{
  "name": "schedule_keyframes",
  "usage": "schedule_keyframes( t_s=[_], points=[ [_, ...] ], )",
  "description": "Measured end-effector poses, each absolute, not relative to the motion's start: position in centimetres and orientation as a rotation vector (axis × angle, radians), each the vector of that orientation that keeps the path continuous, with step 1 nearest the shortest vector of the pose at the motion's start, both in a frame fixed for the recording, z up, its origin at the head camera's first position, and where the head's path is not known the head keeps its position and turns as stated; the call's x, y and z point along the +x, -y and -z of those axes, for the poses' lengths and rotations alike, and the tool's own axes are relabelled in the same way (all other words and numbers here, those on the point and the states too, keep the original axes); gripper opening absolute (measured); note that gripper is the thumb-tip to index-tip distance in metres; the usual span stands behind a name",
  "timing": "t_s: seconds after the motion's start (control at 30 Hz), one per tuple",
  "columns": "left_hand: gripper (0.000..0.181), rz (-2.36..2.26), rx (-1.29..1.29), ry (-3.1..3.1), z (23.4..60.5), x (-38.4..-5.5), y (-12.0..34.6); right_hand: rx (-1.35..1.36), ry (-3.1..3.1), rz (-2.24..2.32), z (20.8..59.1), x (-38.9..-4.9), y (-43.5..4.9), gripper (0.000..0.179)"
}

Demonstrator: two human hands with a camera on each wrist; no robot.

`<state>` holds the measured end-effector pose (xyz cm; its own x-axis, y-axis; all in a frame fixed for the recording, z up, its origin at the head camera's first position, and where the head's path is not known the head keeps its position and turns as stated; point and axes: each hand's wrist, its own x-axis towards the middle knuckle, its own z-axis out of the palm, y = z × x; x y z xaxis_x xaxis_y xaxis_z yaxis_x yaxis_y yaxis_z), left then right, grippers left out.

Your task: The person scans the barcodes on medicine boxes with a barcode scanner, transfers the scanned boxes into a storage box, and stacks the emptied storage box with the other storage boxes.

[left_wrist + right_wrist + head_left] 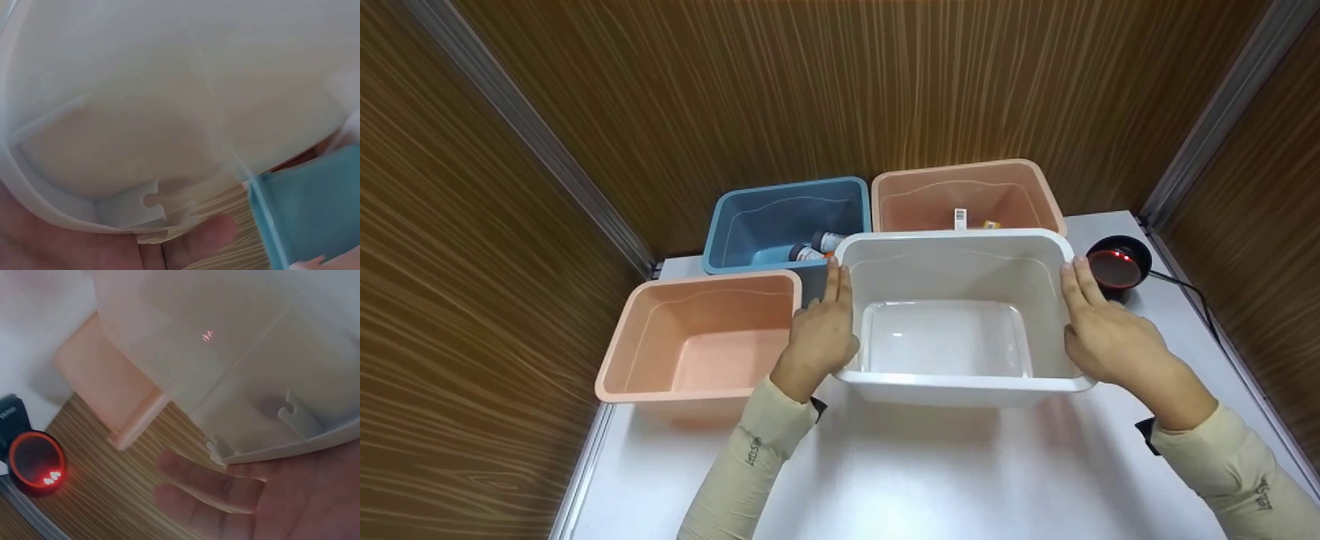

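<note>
A white plastic bin [945, 337] stands out in front of me, tilted so that I look down into its bare inside; a shadow lies on the table below it. My left hand [819, 337] presses on its left rim, with two fingers pointing forward along the edge. On the opposite rim lies my right hand [1110, 334], its fingers stretched out likewise. In the right wrist view the palm meets the rim and two straight fingers [211, 484] reach past it. The left wrist view shows the bin's outer wall [140, 124] over the palm. Both thumbs are hidden.
Behind stand a blue bin [787, 195] holding several bottles [810, 253] and a peach bin [960, 176] with small boxes [960, 219]. Another peach bin [720, 360] is at left. A black round device [1117, 266] with red lights and a cable stands close beyond my right hand.
</note>
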<state>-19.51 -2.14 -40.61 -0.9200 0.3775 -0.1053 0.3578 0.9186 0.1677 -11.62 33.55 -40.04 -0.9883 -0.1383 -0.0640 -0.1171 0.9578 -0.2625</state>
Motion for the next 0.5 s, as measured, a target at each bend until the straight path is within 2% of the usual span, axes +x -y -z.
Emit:
schedule_keyframes(
  t_s=[0.5],
  points=[
    [0.101, -0.344, 0.488, -2.975, 35.5, -19.8, 5.7, -0.256, -3.117, 0.371, 35.5, -13.3, -30.5, 0.073]
  ],
)
